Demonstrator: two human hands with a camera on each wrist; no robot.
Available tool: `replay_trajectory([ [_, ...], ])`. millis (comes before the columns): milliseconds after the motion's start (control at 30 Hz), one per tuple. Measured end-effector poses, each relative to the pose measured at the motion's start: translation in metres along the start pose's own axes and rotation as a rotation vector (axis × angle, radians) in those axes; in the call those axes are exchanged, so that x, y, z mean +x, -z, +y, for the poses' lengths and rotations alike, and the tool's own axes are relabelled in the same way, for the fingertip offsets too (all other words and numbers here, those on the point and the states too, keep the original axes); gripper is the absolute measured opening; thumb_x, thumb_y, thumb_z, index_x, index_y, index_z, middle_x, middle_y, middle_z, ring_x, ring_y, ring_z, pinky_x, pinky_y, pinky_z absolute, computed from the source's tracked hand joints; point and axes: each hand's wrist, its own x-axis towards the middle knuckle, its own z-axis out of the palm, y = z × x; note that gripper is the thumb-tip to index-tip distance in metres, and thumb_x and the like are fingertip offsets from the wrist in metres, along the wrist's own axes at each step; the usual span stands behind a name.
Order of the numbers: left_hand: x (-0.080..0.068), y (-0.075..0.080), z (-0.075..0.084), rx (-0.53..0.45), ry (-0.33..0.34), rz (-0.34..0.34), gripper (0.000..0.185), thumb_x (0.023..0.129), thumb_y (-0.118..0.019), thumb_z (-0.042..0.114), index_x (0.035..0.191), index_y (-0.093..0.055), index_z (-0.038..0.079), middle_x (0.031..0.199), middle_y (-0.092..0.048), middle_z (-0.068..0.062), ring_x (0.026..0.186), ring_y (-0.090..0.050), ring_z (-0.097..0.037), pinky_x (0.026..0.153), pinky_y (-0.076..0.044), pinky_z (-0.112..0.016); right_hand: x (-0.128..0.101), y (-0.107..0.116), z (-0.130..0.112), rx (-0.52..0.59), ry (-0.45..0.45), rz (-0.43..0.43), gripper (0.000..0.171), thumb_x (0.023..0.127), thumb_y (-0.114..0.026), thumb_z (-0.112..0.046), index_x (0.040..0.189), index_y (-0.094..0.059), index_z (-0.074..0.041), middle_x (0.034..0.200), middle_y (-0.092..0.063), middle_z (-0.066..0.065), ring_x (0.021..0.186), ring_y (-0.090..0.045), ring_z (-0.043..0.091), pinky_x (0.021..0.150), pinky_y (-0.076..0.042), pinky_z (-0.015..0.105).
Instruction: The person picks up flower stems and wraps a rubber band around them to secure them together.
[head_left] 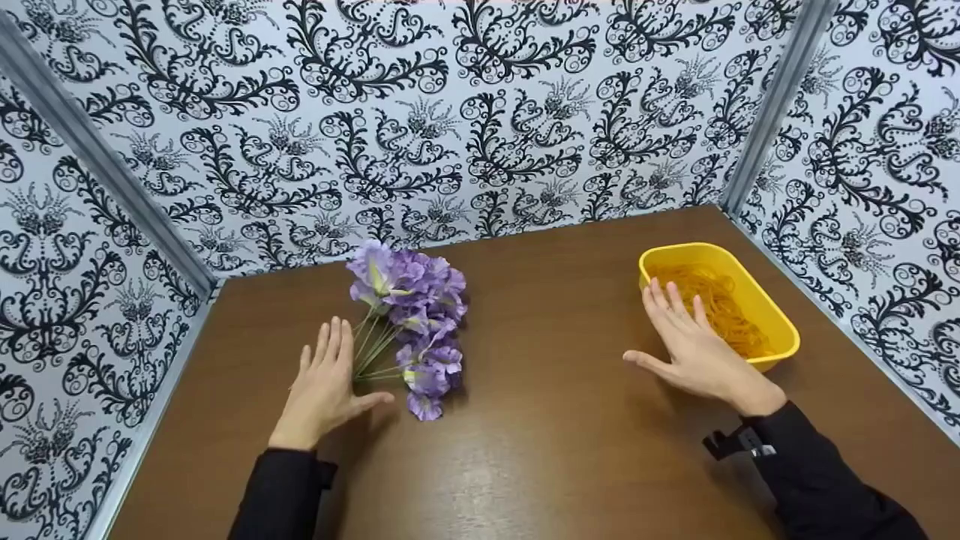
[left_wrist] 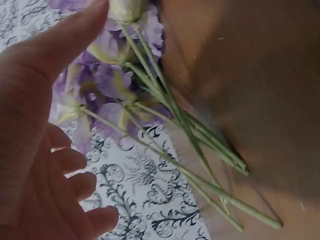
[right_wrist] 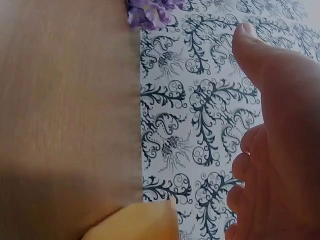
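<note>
Purple artificial flowers (head_left: 420,300) lie in a bunch left of the table's middle, their bare green stems (left_wrist: 165,107) fanned and crossing in the left wrist view. My left hand (head_left: 322,386) is over the stem side of the bunch, fingers straight and thumb spread, holding nothing. At the right stands a yellow plastic tub (head_left: 769,322) with a heap of orange-yellow rubber bands (head_left: 724,307) in it. My right hand (head_left: 694,352), empty with straight fingers, overlaps the tub's near left side in the head view. The right wrist view shows a corner of the tub (right_wrist: 135,222).
A brown wooden table (head_left: 555,390) carries both things. White walls with black scroll pattern (head_left: 517,112) enclose it at the back and both sides, with grey metal posts (head_left: 776,112) at the corners. Dark sleeves (head_left: 825,465) cover both forearms.
</note>
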Motion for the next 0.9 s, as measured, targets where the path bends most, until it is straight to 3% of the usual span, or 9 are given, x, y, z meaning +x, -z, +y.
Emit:
replay_trajectory([
  [267, 0.035, 0.005, 0.002, -0.032, 0.093, -0.177, 0.138, 0.064, -0.092, 0.051, 0.150, -0.012, -0.020, 0.157, -0.007, -0.040, 0.148, -0.010, -0.052, 0.120, -0.013, -0.060, 0.006, -0.022, -0.009, 0.006, 0.067, -0.013, 0.103, 0.094, -0.062, -0.060, 0.159, -0.012, 0.003, 0.165, -0.006, 0.021, 0.152, -0.007, 0.042, 0.121, 0.000, 0.061],
  [433, 0.049, 0.005, 0.000, -0.067, 0.132, -0.252, 0.142, 0.061, -0.095, 0.049, 0.150, -0.008, -0.020, 0.157, -0.005, -0.041, 0.148, -0.008, -0.054, 0.121, -0.013, -0.059, 0.009, -0.034, -0.012, -0.005, 0.080, -0.013, 0.107, 0.090, -0.065, -0.063, 0.157, -0.018, 0.006, 0.164, -0.012, 0.023, 0.152, -0.011, 0.040, 0.120, -0.009, 0.065],
  [667, 0.063, -0.001, 0.001, -0.079, 0.148, -0.273, 0.142, 0.061, -0.096, 0.047, 0.149, -0.008, -0.023, 0.154, -0.012, -0.044, 0.145, -0.016, -0.056, 0.120, -0.020, -0.060, 0.012, -0.044, -0.015, 0.052, 0.073, -0.088, 0.108, 0.090, -0.059, -0.069, 0.159, -0.016, 0.002, 0.166, -0.009, 0.019, 0.153, -0.011, 0.038, 0.121, -0.007, 0.063],
  [900, 0.074, -0.010, -0.001, -0.077, 0.193, -0.307, 0.139, 0.062, -0.095, 0.049, 0.151, -0.012, -0.019, 0.147, -0.034, -0.043, 0.131, -0.043, -0.057, 0.109, -0.039, -0.061, 0.016, -0.047, -0.021, 0.093, 0.075, -0.115, 0.110, 0.088, -0.058, -0.072, 0.160, -0.015, 0.000, 0.166, -0.009, 0.018, 0.153, -0.011, 0.035, 0.121, -0.006, 0.062],
])
